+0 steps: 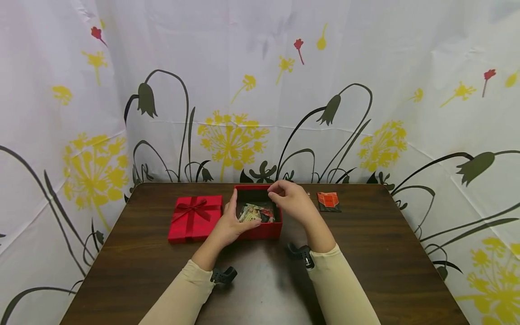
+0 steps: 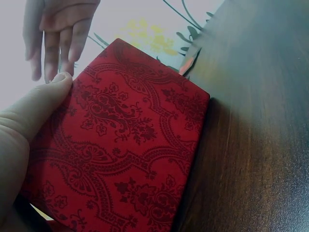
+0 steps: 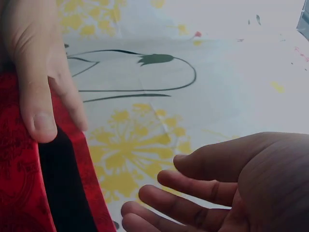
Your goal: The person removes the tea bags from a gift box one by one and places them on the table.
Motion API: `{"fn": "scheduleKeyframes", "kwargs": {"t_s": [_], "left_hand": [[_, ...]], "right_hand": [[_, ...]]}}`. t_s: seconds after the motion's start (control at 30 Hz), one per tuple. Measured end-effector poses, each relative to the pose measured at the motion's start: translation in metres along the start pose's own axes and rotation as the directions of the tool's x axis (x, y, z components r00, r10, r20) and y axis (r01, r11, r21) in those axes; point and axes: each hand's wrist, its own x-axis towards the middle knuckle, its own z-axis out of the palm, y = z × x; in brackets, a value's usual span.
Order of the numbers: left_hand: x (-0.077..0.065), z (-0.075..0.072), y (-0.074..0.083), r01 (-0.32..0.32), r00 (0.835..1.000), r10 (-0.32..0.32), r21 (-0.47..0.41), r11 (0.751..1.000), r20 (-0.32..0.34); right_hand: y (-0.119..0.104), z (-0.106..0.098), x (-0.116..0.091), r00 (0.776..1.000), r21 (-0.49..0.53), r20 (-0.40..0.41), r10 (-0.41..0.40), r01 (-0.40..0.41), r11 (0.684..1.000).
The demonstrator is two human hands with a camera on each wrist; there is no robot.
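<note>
An uncovered red gift box (image 1: 260, 232) stands at the back middle of the table in the head view. Inside it lie small mixed items (image 1: 256, 213), some pale yellow and some red, too small to identify. My left hand (image 1: 229, 224) grips the box at its left side, the thumb lying over the front rim. Above the right side of the box is my right hand (image 1: 290, 198). In the right wrist view the right hand (image 3: 217, 193) has loosely bent fingers with nothing between them. Patterned red cloth covers the box wall (image 2: 116, 140) in the left wrist view.
Left of the box lies its red lid (image 1: 195, 219) with a ribbon bow. A small orange and black packet (image 1: 329, 201) rests to the right. Behind the dark wooden table (image 1: 386, 262) hangs a white flowered curtain (image 1: 260, 90).
</note>
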Motion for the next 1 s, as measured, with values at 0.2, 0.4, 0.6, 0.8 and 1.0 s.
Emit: {"fn": "scheduleKeyframes", "kwargs": {"t_s": [0.2,0.4,0.6,0.8,1.0], "left_hand": [[0.000,-0.001,0.001,0.006,1.000,-0.006,0.000,1.000,-0.001],[0.000,0.000,0.000,0.014,1.000,-0.014,0.007,1.000,0.002],[0.000,0.001,-0.002,0.013,1.000,-0.013,0.002,1.000,0.005],[0.000,0.001,-0.003,0.013,1.000,-0.013,0.003,1.000,0.007],[0.001,0.000,-0.001,0.006,1.000,-0.006,-0.002,1.000,0.003]], "right_hand": [[-0.002,0.007,0.018,0.991,0.066,0.107,0.085,-0.092,0.994],[0.002,0.012,0.032,0.966,0.066,0.201,0.163,-0.179,0.982],[0.004,0.016,0.043,0.937,-0.007,0.278,0.212,-0.218,0.976],[0.008,0.024,0.057,0.922,-0.083,0.323,0.211,-0.195,0.977],[0.010,0.033,0.074,0.874,-0.158,0.428,0.228,-0.176,0.972]]}}
